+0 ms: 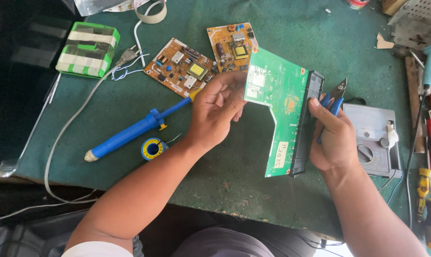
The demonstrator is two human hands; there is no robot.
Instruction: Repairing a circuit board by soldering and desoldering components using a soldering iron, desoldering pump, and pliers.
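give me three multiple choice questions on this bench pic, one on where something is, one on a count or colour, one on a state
1. Where does the solder spool lie?
A. just below the blue suction pump
B. on the grey meter
C. inside the striped box

2. How many brown circuit boards lie flat on the mat?
A. one
B. two
C. four

3. How is the green board held?
A. flat on the mat
B. lifted, between both hands
C. clamped in a vise

Answers: 1 A, it sits beside the pump's barrel. 2 B, boards and. 3 B, left hand and right hand, which also holds cutters, grip its edges.
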